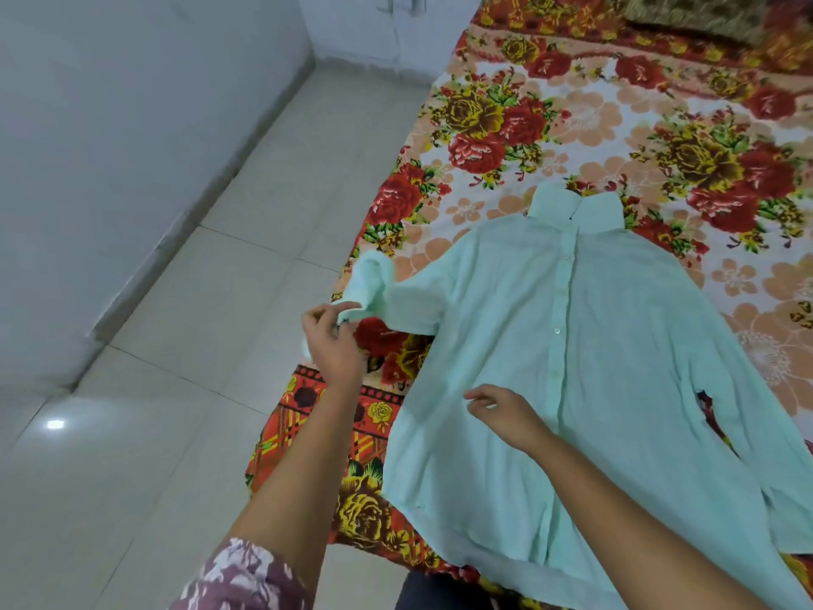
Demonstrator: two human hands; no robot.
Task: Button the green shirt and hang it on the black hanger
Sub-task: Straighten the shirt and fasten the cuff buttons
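Note:
The pale green shirt (585, 354) lies flat on the bed, front up, collar toward the far side, its button placket running down the middle. Its left sleeve (374, 284) reaches past the bed's edge. My left hand (332, 341) pinches the cuff end of that sleeve over the bed's edge. My right hand (501, 411) hovers over the shirt's lower front, left of the placket, fingers loosely curled and holding nothing. No black hanger is in view.
The bed carries a floral blanket (506, 125) in red, yellow and orange. A patterned pillow (695, 15) sits at the far end. White tiled floor (184, 345) and a white wall (110, 125) lie to the left of the bed.

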